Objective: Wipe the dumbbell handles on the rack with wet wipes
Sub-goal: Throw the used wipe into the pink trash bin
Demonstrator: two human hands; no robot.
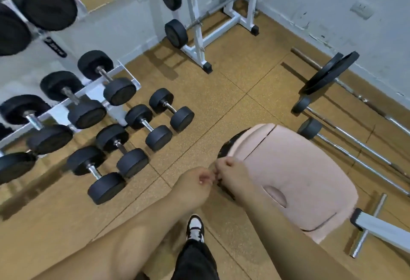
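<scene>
**Hands Brought Together Beside Pink Bin**

The left hand (195, 182) and right hand (230, 175) are held fingertip to fingertip, fingers curled, just beside the rim of a pink bin (299, 168). What is pinched cannot be made out. Dumbbells (86, 113) are seen on the rack (94, 89) at left, four floor dumbbells (158, 137) beside it. Barbells (309, 128) are laid near the right wall.
</scene>
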